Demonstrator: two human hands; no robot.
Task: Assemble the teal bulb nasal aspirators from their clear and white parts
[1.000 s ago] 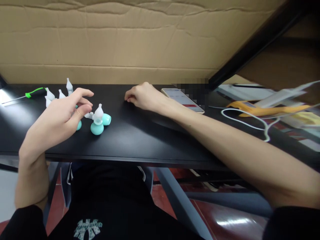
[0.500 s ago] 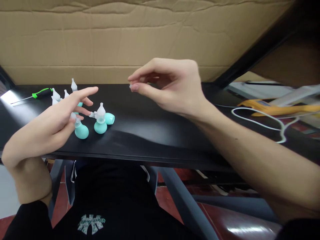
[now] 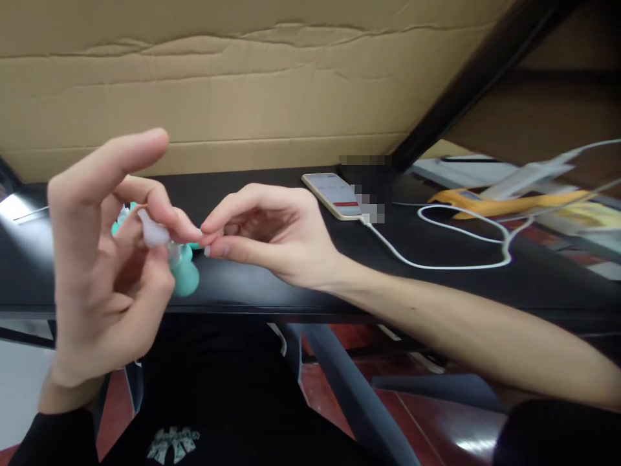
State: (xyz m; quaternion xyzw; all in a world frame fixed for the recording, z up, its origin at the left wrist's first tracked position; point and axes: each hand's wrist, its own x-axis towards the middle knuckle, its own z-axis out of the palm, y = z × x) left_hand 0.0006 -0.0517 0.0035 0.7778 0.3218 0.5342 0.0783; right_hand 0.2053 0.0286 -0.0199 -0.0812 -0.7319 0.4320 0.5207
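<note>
My left hand is closed on a nasal aspirator, its thumb and fingers around the white nozzle. The index finger stands raised. Below the nozzle's clear collar, a teal bulb hangs out past the thumb. My right hand is pinched, its fingertips touching or almost touching those of the left hand beside the aspirator. A tiny whitish piece shows at the right thumb tip; its kind is too small to tell. More teal aspirator parts show between the left fingers, mostly hidden.
A phone lies on the black table, with a white cable looping right from it. Farther right is a yellow tool. Cardboard lines the back. A dark slanted post stands at the right.
My left hand has risen and taken hold of an aspirator by its nozzle. My right hand has come left and down to meet it, still pinched. The phone has come into sight.
</note>
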